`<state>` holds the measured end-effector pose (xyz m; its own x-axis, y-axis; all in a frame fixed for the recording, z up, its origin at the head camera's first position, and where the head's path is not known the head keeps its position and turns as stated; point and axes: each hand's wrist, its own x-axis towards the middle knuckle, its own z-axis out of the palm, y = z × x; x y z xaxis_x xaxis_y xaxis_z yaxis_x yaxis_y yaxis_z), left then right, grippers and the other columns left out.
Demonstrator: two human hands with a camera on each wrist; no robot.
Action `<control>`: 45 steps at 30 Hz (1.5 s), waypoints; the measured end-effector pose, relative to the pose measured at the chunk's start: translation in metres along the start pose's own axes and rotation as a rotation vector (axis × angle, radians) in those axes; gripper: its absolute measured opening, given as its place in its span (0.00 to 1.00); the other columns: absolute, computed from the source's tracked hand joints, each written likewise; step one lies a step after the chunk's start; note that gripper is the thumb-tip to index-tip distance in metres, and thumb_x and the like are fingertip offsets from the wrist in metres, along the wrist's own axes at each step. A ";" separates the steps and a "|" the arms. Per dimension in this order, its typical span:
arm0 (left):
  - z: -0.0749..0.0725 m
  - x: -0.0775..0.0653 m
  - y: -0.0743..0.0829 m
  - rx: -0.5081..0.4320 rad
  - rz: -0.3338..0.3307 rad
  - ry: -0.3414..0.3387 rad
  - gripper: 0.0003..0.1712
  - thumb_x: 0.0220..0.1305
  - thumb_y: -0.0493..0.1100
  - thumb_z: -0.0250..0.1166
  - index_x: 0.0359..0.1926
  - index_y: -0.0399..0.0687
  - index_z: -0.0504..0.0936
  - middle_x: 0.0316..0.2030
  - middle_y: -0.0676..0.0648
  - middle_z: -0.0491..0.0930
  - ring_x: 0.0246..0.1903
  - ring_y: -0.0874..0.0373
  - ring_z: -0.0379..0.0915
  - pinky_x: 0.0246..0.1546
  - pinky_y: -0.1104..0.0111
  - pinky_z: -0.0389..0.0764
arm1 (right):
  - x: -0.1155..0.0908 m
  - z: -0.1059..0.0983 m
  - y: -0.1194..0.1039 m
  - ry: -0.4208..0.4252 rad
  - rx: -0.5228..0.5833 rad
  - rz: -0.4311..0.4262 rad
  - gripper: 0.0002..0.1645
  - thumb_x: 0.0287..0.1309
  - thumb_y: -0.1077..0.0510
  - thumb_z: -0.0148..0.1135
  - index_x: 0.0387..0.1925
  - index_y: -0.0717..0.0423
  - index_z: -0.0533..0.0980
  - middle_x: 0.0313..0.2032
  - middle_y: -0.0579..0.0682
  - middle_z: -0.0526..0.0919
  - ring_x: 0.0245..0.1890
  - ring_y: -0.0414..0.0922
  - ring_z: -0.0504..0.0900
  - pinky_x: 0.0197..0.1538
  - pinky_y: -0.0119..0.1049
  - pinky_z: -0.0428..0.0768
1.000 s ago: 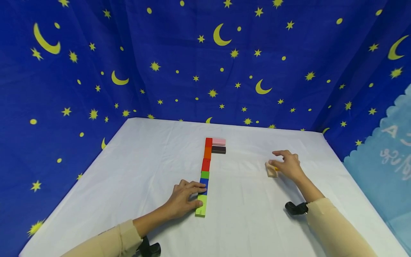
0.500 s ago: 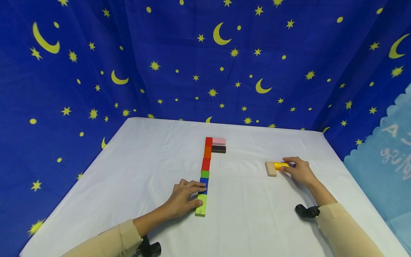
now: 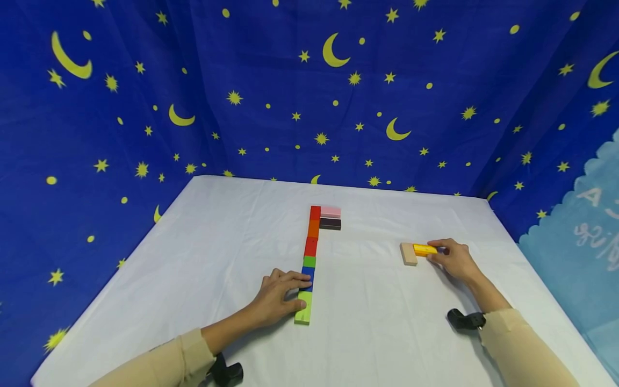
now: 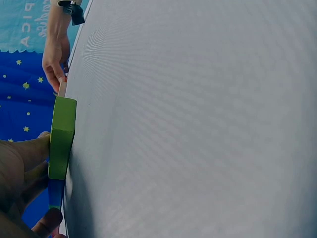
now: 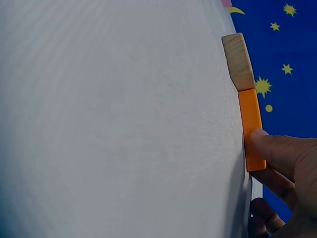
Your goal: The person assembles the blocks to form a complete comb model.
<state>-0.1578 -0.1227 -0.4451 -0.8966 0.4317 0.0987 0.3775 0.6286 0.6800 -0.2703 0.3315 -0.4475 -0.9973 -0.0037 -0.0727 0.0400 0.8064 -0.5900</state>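
Note:
My right hand (image 3: 453,259) pinches the end of a yellow-orange block (image 3: 424,250) between thumb and fingers. That block lies with its other end against the side of a natural wood block (image 5: 238,62). On the left, my left hand (image 3: 279,299) rests on the near end of a straight row of blocks. Its thumb touches a lime green block (image 4: 63,136) and its fingertips lie on a blue block (image 3: 307,278). Further along the row come a small green block (image 3: 309,262), a red block (image 3: 310,246), an orange block (image 3: 313,228) and another red block (image 3: 315,213).
A pink block (image 3: 331,212) and a black block (image 3: 331,223) lie side by side, sticking out rightward from the row's far end. A white cloth (image 3: 362,306) covers the table. Behind hangs a blue curtain (image 3: 271,64) with moons and stars.
My right hand has moved to the right, from beside the wood block to the yellow block's outer end, uncovering the yellow block. The left hand and the row stay still.

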 end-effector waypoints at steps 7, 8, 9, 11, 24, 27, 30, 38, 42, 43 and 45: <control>0.000 0.000 0.000 0.012 -0.005 0.001 0.25 0.55 0.49 0.69 0.56 0.55 0.80 0.58 0.58 0.74 0.48 0.60 0.60 0.43 0.64 0.57 | -0.001 0.000 0.004 0.033 -0.010 -0.030 0.26 0.59 0.54 0.60 0.57 0.62 0.73 0.56 0.67 0.69 0.50 0.59 0.62 0.48 0.54 0.64; 0.000 0.000 0.000 0.013 -0.005 0.000 0.25 0.55 0.49 0.69 0.55 0.55 0.80 0.58 0.58 0.74 0.48 0.60 0.60 0.42 0.64 0.57 | -0.002 0.000 0.004 0.038 -0.007 -0.032 0.26 0.59 0.54 0.60 0.57 0.62 0.73 0.56 0.67 0.69 0.50 0.59 0.62 0.48 0.55 0.64; 0.000 0.000 0.000 0.015 -0.006 0.000 0.25 0.55 0.49 0.69 0.55 0.55 0.80 0.58 0.58 0.74 0.48 0.60 0.60 0.42 0.64 0.57 | -0.002 0.000 0.004 0.043 -0.004 -0.032 0.26 0.59 0.54 0.60 0.57 0.62 0.73 0.56 0.67 0.69 0.50 0.59 0.62 0.48 0.55 0.64; 0.000 0.001 0.000 0.014 -0.008 -0.001 0.25 0.55 0.49 0.68 0.55 0.55 0.80 0.58 0.58 0.74 0.47 0.60 0.60 0.42 0.64 0.57 | -0.002 -0.001 0.002 0.052 -0.003 -0.035 0.26 0.60 0.53 0.60 0.57 0.62 0.72 0.56 0.66 0.69 0.51 0.60 0.62 0.48 0.55 0.64; 0.000 0.000 0.000 0.019 -0.002 0.010 0.25 0.54 0.49 0.69 0.55 0.55 0.80 0.58 0.59 0.74 0.47 0.61 0.60 0.42 0.65 0.57 | 0.003 0.014 -0.055 0.126 0.062 -0.135 0.24 0.58 0.59 0.61 0.55 0.64 0.74 0.55 0.66 0.72 0.53 0.61 0.65 0.50 0.53 0.65; 0.000 0.000 0.000 0.012 -0.009 0.007 0.25 0.54 0.49 0.69 0.55 0.55 0.80 0.58 0.59 0.74 0.47 0.61 0.60 0.42 0.64 0.57 | 0.008 0.026 -0.070 0.123 0.080 -0.126 0.24 0.58 0.58 0.61 0.55 0.62 0.74 0.56 0.64 0.73 0.52 0.59 0.66 0.49 0.50 0.66; 0.000 0.000 0.000 0.005 -0.012 0.005 0.25 0.54 0.48 0.69 0.55 0.55 0.80 0.58 0.59 0.74 0.47 0.61 0.60 0.42 0.64 0.57 | 0.014 0.039 -0.084 0.115 0.091 -0.130 0.23 0.57 0.57 0.62 0.54 0.60 0.75 0.55 0.62 0.74 0.51 0.58 0.66 0.48 0.47 0.66; 0.000 0.000 0.001 0.004 -0.011 0.003 0.25 0.54 0.49 0.69 0.55 0.55 0.80 0.58 0.59 0.74 0.47 0.60 0.60 0.42 0.64 0.57 | 0.021 0.073 -0.118 0.071 0.103 -0.142 0.22 0.55 0.55 0.64 0.52 0.56 0.78 0.52 0.59 0.76 0.48 0.54 0.67 0.48 0.45 0.66; 0.001 0.001 0.001 0.014 -0.012 0.003 0.25 0.54 0.49 0.69 0.55 0.55 0.80 0.58 0.59 0.74 0.47 0.61 0.60 0.41 0.65 0.56 | 0.023 0.085 -0.130 0.067 0.122 -0.158 0.21 0.54 0.55 0.65 0.51 0.55 0.79 0.50 0.57 0.77 0.46 0.53 0.68 0.45 0.41 0.65; 0.001 0.001 0.001 0.016 -0.011 0.003 0.25 0.54 0.49 0.69 0.55 0.55 0.80 0.58 0.59 0.74 0.47 0.61 0.60 0.41 0.65 0.56 | 0.024 0.088 -0.133 0.065 0.126 -0.161 0.21 0.54 0.56 0.65 0.50 0.55 0.79 0.50 0.57 0.77 0.46 0.53 0.68 0.45 0.41 0.64; 0.001 0.001 0.001 0.017 -0.012 0.001 0.25 0.54 0.49 0.69 0.55 0.55 0.80 0.58 0.58 0.75 0.47 0.60 0.60 0.41 0.65 0.56 | 0.026 0.094 -0.137 0.061 0.133 -0.165 0.21 0.53 0.55 0.65 0.50 0.55 0.79 0.50 0.57 0.78 0.46 0.53 0.68 0.45 0.41 0.64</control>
<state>-0.1584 -0.1212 -0.4453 -0.9012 0.4235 0.0916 0.3709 0.6447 0.6685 -0.2957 0.1655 -0.4437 -0.9927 -0.0904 0.0799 -0.1205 0.7129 -0.6909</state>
